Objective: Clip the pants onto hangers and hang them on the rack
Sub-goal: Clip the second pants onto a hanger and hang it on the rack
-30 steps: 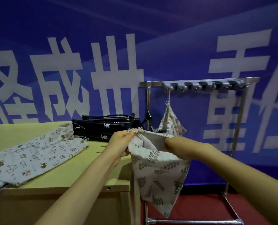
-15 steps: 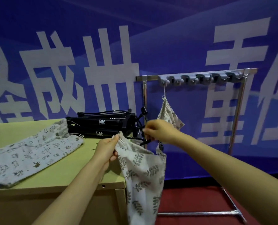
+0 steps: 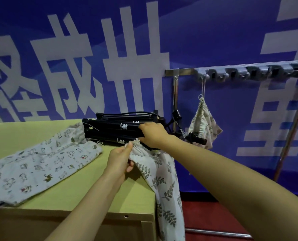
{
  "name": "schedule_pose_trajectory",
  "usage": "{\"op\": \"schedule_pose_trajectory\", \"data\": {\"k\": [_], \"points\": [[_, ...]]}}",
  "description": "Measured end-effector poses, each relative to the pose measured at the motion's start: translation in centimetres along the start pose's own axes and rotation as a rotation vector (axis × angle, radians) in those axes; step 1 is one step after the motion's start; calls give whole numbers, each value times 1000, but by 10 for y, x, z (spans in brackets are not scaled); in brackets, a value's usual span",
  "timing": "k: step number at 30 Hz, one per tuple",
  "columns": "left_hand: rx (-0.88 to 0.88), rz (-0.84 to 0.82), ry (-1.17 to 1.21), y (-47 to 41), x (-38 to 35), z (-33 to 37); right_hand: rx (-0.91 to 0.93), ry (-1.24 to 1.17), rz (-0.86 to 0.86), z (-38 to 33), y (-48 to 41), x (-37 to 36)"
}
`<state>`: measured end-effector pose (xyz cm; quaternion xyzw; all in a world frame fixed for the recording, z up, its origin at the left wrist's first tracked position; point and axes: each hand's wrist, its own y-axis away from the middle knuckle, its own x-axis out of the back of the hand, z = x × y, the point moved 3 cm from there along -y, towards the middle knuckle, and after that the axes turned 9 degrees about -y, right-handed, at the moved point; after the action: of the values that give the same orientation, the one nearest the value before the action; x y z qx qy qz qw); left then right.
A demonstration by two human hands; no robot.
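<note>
Blue banner (image 3: 214, 40), green table (image 3: 23, 134), red floor (image 3: 205, 214)

The blue fabric banner (image 3: 214, 40) bears large white Chinese characters, 成 plainly legible; the stacked black plastic hangers (image 3: 110, 127) carry small white logos, their print unreadable.

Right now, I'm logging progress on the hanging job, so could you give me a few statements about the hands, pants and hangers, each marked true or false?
1. The left hand pinches the leaf-print pants. True.
2. A leaf-print cloth hangs from the rack. True.
3. The right hand grips the rack. False: it is on the black hangers on the table.
4. The animal-print pants are clipped to a hanger. False: they lie loose on the table.
</note>
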<state>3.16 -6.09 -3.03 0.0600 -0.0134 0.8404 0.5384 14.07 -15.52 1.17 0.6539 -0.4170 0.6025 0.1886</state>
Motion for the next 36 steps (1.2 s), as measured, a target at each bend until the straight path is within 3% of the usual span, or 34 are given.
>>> {"op": "schedule_pose_trajectory", "data": {"k": [6, 13, 27, 36], "points": [[4, -33, 2, -7, 2, 7, 95, 129, 6, -13, -9, -9], [24, -16, -15, -9, 4, 6, 37, 150, -102, -18, -13, -11], [-2, -16, -49, 3, 8, 9, 25, 34, 13, -14, 4, -2], [-15, 24, -81, 5, 6, 17, 12, -21, 203, -20, 13, 10]]}}
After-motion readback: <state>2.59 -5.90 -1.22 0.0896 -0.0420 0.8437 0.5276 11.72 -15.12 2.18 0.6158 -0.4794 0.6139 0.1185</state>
